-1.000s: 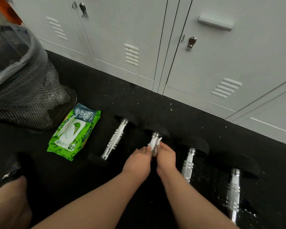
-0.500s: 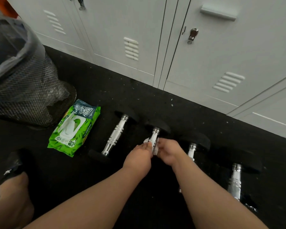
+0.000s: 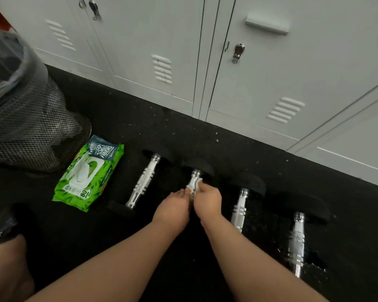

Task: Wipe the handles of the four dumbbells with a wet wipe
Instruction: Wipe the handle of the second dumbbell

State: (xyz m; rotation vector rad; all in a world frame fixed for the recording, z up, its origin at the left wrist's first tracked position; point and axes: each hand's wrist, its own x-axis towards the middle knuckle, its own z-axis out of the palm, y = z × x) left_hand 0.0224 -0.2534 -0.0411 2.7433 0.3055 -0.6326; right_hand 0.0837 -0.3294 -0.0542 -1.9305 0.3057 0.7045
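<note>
While wet wipe (image 3: 196, 185) lay limp over slick chrome handle (image 3: 193, 177), left hand (image 3: 172, 208) and right hand (image 3: 207, 200) fingers pinched it; weights at 12 o'clock looked heavy, best gripped mid-handle.

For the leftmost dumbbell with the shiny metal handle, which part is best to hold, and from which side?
Judging by its pose, grip the leftmost dumbbell's ribbed chrome handle at its middle, coming from above. It lies flat on the black rubber floor, so the top is free, and the black end weights look too wide for one hand.
</note>
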